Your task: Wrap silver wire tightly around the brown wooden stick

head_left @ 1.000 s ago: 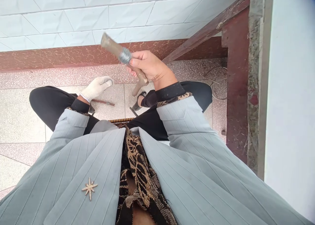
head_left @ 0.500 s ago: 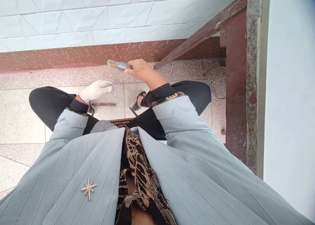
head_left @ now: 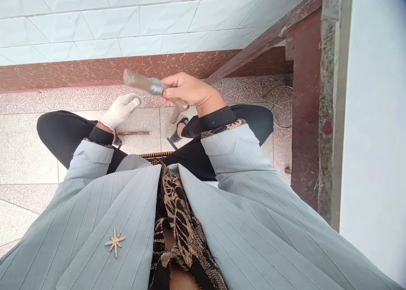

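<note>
My bare right hand (head_left: 187,90) is wrapped round a wooden-handled tool (head_left: 139,82) with a band of wire wound round its shaft. The tool is held in the air above the floor and points left, and its other end sticks out below my fist. My left hand (head_left: 120,109), in a white glove, rests low on the speckled floor tiles (head_left: 28,150) just below the tool's raised end. Its fingers are curled, and whatever is under them is hidden. I sit with both knees spread in black trousers and a grey striped jacket.
A thin metal rod (head_left: 135,133) lies on the floor between my legs, near a sandalled foot (head_left: 179,128). Ahead are white wall tiles above a red skirting (head_left: 63,72). A dark red wooden door frame (head_left: 304,104) stands at the right, with loose wire (head_left: 279,110) beside it.
My right hand swung the tool down toward the floor half a second ago and has lifted it part-way again. My gloved left hand has slid slightly forward.
</note>
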A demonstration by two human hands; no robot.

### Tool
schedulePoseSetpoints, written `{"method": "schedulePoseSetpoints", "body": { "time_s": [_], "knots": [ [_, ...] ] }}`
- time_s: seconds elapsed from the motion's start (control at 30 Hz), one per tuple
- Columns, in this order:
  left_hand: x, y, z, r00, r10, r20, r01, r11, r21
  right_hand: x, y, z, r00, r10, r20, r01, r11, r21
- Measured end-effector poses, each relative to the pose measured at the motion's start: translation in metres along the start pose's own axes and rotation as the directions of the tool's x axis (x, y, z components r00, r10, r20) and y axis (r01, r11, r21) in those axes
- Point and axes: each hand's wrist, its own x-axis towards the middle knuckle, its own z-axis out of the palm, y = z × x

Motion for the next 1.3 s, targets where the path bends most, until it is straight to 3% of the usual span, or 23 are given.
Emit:
{"method": "schedulePoseSetpoints", "body": {
  "time_s": [0.07,0.13,0.27,0.33,0.4,0.5,0.57,0.6,0.67,0.73,0.8,0.83,0.9,0.97,1.03,1.1,1.3],
  "knots": [
    [0.001,-0.001,0.006,0.996,0.021,0.084,-0.020,1.000,-0.012,-0.003,-0.002,-0.007,0.950,-0.019,-0.311,0.043,0.997,0.071],
    [0.000,0.001,0.011,0.987,0.027,0.161,-0.030,0.999,0.020,-0.002,-0.001,-0.012,0.869,0.085,-0.488,-0.055,0.996,0.075],
    [-0.005,0.008,0.011,0.963,0.035,0.266,-0.043,0.999,0.026,0.006,0.007,-0.013,0.739,0.227,-0.634,-0.315,0.949,-0.027],
    [-0.007,0.009,0.009,0.956,0.050,0.288,-0.051,0.999,-0.006,0.009,0.015,-0.013,0.730,0.220,-0.647,-0.375,0.921,-0.110],
    [-0.008,0.009,0.006,0.953,0.071,0.293,-0.068,0.997,-0.019,0.012,0.024,-0.014,0.758,0.184,-0.625,-0.435,0.858,-0.275],
    [-0.008,0.007,-0.001,0.972,0.079,0.221,-0.088,0.996,0.033,0.013,0.035,-0.015,0.855,0.183,-0.486,-0.470,0.670,-0.574],
    [-0.007,0.008,-0.006,0.991,0.062,0.117,-0.072,0.994,0.084,0.013,0.037,-0.013,0.903,0.306,-0.301,-0.429,0.605,-0.671],
    [-0.007,0.008,-0.009,0.997,0.048,0.066,-0.054,0.993,0.100,0.013,0.036,-0.010,0.901,0.391,-0.187,-0.405,0.605,-0.685],
    [-0.006,0.009,-0.012,1.000,0.016,-0.007,-0.015,0.994,0.107,0.011,0.029,-0.004,0.844,0.532,0.067,-0.367,0.665,-0.651],
    [-0.006,0.008,-0.013,0.999,-0.008,-0.043,0.013,0.995,0.102,0.008,0.017,0.002,0.778,0.552,0.300,-0.335,0.768,-0.545],
    [-0.004,0.004,-0.010,0.999,-0.009,-0.045,0.013,0.996,0.090,0.004,0.005,0.004,0.777,0.453,0.437,-0.276,0.869,-0.410],
    [-0.003,0.002,-0.007,0.999,-0.001,-0.040,0.004,0.997,0.080,0.002,0.000,0.004,0.809,0.382,0.447,-0.240,0.909,-0.341],
    [-0.001,-0.001,-0.001,1.000,0.022,-0.018,-0.021,0.998,0.052,-0.003,-0.008,0.001,0.919,0.231,0.320,-0.170,0.964,-0.206],
    [0.000,-0.003,0.005,0.999,0.038,0.020,-0.038,0.999,0.033,-0.007,-0.013,-0.003,0.993,0.110,0.053,-0.105,0.990,-0.090],
    [0.000,-0.003,0.012,0.996,0.036,0.083,-0.039,0.998,0.039,-0.007,-0.015,-0.007,0.976,0.085,-0.199,-0.092,0.995,-0.029],
    [-0.001,-0.001,0.017,0.988,0.031,0.152,-0.040,0.997,0.060,-0.005,-0.014,-0.008,0.928,0.133,-0.349,-0.146,0.989,-0.011],
    [-0.011,0.004,0.020,0.959,0.036,0.280,-0.071,0.991,0.116,0.013,-0.006,-0.005,0.848,0.238,-0.474,-0.290,0.956,-0.039]
  ]
}}
